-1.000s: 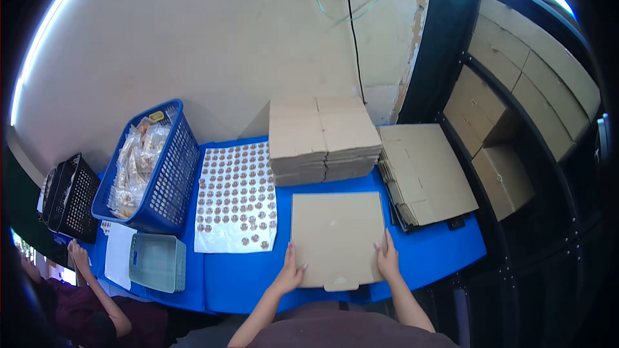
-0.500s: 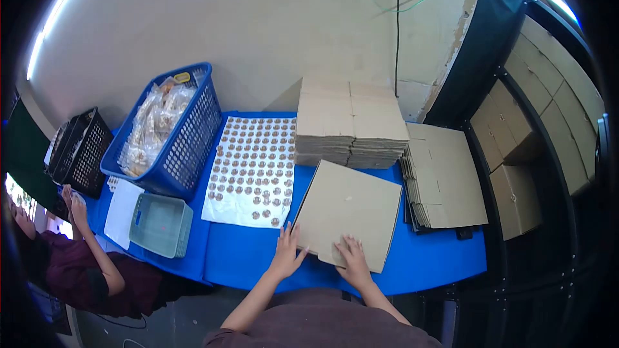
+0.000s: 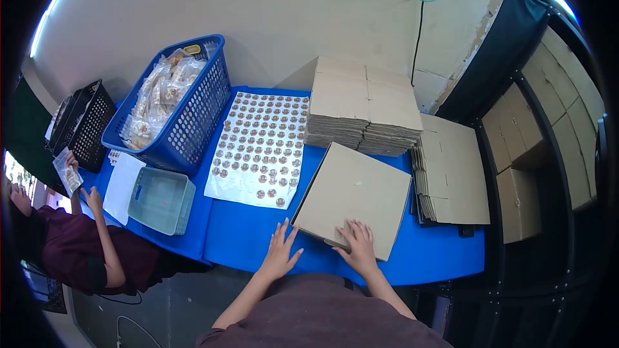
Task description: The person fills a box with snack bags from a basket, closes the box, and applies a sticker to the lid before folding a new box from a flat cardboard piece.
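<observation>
A closed brown cardboard box (image 3: 354,193) sits at an angle on the blue-covered table in front of me. My right hand (image 3: 358,245) rests on its lid near the front edge, fingers spread and gripping nothing. Just off the front left corner of the box is my left hand (image 3: 278,252), its fingers apart over the blue cloth (image 3: 242,235). Left of the box lies a white sheet of round stickers (image 3: 258,148), with several gaps in its lower rows.
Behind the box stands a stack of flattened cartons (image 3: 364,100), with more flat cartons (image 3: 458,174) to the right. A blue basket of filled plastic bags (image 3: 216,100), a green-grey bin (image 3: 182,209) and a black basket (image 3: 90,132) stand left. A co-worker (image 3: 84,251) holds a small bag.
My view has shifted slightly. My left hand has drawn a little away from the box's corner, while my right stays on the lid. The co-worker's hands have moved, showing the bag more plainly.
</observation>
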`<state>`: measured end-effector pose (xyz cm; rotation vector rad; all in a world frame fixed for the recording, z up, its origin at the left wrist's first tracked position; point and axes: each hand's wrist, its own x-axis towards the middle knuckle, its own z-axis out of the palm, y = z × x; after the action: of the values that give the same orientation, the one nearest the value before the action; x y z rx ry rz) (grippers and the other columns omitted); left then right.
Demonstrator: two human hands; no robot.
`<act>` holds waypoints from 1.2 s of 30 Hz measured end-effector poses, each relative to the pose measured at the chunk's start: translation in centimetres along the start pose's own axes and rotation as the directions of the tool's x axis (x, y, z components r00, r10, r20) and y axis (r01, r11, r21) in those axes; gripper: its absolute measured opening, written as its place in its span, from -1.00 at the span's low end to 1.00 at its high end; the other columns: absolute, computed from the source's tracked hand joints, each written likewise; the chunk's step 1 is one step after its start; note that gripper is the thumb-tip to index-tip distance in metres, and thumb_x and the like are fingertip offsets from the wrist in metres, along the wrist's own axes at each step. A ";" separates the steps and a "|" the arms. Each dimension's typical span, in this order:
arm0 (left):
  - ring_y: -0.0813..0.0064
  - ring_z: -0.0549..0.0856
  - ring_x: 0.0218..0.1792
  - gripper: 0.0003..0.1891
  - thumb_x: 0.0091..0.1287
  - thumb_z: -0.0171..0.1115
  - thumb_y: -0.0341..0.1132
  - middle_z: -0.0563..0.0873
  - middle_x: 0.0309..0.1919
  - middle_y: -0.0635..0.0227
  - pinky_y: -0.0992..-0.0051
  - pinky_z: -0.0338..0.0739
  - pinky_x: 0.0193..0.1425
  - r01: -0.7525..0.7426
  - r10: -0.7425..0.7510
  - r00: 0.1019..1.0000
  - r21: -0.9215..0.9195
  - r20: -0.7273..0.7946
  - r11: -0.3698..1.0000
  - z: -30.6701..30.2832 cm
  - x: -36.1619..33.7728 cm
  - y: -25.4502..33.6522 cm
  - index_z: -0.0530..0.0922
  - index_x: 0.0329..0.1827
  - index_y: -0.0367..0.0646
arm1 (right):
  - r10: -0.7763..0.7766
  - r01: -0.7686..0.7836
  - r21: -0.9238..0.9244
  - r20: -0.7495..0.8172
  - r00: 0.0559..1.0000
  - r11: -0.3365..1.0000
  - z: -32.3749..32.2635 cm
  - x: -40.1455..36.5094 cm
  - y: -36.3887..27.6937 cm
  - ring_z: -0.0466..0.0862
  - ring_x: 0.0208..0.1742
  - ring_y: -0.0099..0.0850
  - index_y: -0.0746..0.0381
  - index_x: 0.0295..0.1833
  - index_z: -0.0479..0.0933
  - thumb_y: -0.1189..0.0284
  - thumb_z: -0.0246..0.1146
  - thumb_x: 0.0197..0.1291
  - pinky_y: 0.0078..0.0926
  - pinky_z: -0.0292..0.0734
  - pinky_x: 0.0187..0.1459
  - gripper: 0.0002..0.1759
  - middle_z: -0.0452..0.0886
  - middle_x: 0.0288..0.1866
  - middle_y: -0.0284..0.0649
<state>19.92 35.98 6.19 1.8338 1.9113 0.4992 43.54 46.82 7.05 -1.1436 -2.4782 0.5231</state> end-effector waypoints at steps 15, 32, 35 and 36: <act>-0.10 0.23 0.40 -0.21 0.37 0.14 -0.28 0.05 0.43 -0.10 0.18 0.26 0.40 0.089 -0.152 0.958 -0.253 -0.242 0.963 -3.5 1.9 -1.3 -0.13 0.53 -0.19 | 0.110 -0.106 0.038 -0.124 0.986 0.994 -2.3 0.0 0.9 0.37 0.33 -0.11 0.10 0.06 0.60 0.35 0.46 -0.07 -0.06 0.17 0.37 -0.52 0.49 0.20 -0.11; 0.11 0.41 0.30 -0.34 0.40 0.15 -0.25 0.30 0.35 0.04 0.17 0.33 0.32 0.143 -0.193 0.981 -0.689 0.004 0.711 -0.9 4.3 0.2 0.08 0.51 -0.05 | 0.095 -0.097 0.025 0.053 0.994 0.995 -1.7 0.8 2.1 0.14 0.46 0.05 0.01 0.35 0.38 0.22 0.56 -0.22 -0.02 0.06 0.42 -0.10 0.17 0.43 0.04; 0.18 0.47 0.27 -0.43 0.38 0.12 -0.38 0.40 0.29 0.04 0.29 0.36 0.32 0.055 -0.146 0.985 -0.629 -0.093 0.776 0.3 4.3 0.0 0.20 0.45 -0.17 | 0.143 -0.077 -0.230 0.289 0.947 0.970 -1.9 0.4 0.6 -0.12 0.55 0.12 -0.06 0.52 0.06 -0.05 0.54 -0.27 0.11 -0.15 0.46 0.21 -0.10 0.53 0.16; 0.18 0.47 0.27 -0.43 0.38 0.12 -0.38 0.40 0.29 0.04 0.29 0.36 0.32 0.042 -0.139 0.985 -0.632 -0.104 0.774 0.6 4.3 -0.2 0.20 0.45 -0.17 | 0.140 -0.072 -0.239 0.281 0.949 0.968 -1.8 0.2 0.6 -0.12 0.55 0.12 -0.06 0.52 0.06 -0.05 0.54 -0.27 0.11 -0.15 0.46 0.21 -0.10 0.53 0.16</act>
<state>19.92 40.24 5.30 1.2801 1.6222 1.1124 44.65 47.72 8.35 -1.3828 -2.8026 0.4812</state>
